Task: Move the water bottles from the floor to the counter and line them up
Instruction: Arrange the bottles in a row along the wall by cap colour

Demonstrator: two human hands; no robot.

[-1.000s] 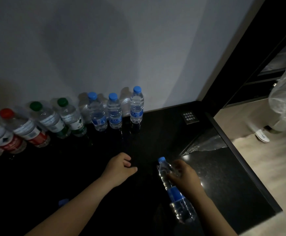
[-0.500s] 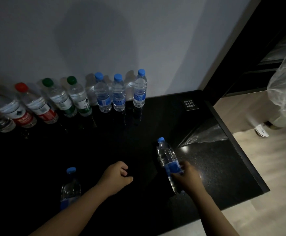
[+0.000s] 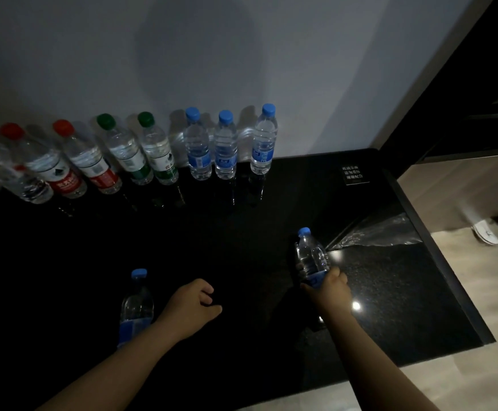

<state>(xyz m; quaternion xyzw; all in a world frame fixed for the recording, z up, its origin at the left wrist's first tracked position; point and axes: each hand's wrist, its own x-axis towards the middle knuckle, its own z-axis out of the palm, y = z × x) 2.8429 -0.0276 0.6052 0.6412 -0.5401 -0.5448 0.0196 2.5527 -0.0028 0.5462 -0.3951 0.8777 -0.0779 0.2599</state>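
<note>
small sign [image 3: 355, 174] print too blurred to read, left blue-capped bottle [image 3: 136, 307] base hidden behind forearm, leftmost bottle [image 3: 19, 179] blurred

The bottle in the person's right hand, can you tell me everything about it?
The held bottle is small, clear plastic with a blue cap and a blue label, and looks full of water. The right hand grips it around the label. It leans slightly left, over the black counter, apart from the row by the wall.
</note>
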